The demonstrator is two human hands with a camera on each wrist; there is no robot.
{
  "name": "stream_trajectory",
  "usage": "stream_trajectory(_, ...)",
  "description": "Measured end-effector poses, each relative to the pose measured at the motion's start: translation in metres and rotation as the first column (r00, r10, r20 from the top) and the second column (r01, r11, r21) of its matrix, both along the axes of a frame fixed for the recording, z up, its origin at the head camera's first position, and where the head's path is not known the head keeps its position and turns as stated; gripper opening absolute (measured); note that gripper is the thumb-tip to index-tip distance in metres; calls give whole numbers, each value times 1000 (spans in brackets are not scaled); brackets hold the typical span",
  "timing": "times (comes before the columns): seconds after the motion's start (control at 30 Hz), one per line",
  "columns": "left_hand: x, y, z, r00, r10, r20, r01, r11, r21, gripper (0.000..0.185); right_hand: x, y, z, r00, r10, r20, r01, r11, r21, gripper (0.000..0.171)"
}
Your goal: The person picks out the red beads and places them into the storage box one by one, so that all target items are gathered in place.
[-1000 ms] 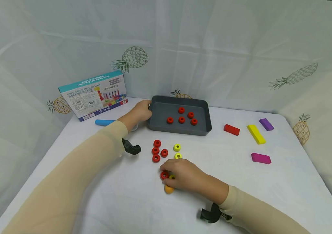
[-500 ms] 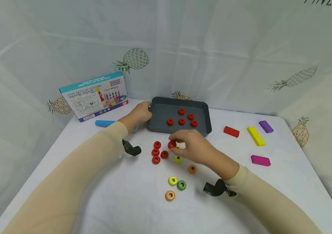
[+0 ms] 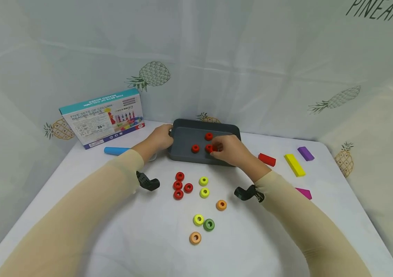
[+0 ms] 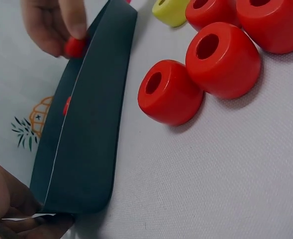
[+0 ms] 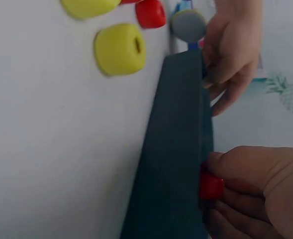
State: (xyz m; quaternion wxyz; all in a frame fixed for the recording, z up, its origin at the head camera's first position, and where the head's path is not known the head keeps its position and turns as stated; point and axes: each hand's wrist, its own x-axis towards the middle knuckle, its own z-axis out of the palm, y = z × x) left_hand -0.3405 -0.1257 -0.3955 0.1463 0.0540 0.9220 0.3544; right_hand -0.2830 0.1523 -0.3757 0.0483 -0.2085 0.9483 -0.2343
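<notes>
In the head view, my left hand (image 3: 161,137) grips the left rim of a dark grey tray (image 3: 183,135), thumb and fingers on either side of it in the left wrist view. My right hand (image 3: 229,151) is over the tray's right part. Its thumb and fingers pinch a red bead (image 5: 211,185) just inside the near wall. Other red beads (image 3: 195,148) lie in the tray, some hidden behind the right hand. In front of the tray, several more red beads (image 3: 178,194) are grouped on the white cloth.
Yellow beads (image 3: 204,192), a green bead (image 3: 209,225) and orange beads (image 3: 195,238) lie nearer the front. Red (image 3: 267,159), yellow (image 3: 295,165), purple (image 3: 306,153) and magenta blocks (image 3: 304,193) are at right. A printed box (image 3: 104,119) and blue-handled object (image 3: 116,151) stand left.
My right hand has picked up a red bead from the front group and carried it up and back into the tray. The left hand keeps its grip on the rim.
</notes>
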Motion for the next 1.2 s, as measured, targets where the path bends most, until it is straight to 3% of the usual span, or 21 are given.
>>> stream_trajectory(0.37,4,0,3,1000,0,14,0,1000,17,66,-9,0,-13,1000,-8,15,7,998,67,33)
stream_trajectory(0.63,3,0,4,999,12,33,-13,1000,21,66,-4,7,0,1000,-21,-2,21,999,46,35)
stream_trajectory(1.0,3,0,7,1000,16,22,-16,1000,3,66,41,5,42,991,59,-119,-79,983,-169,35)
stream_trajectory(1.2,3,1,5,1000,12,9,-12,1000,-1,66,68,-1,39,984,125,-130,-159,941,-298,36)
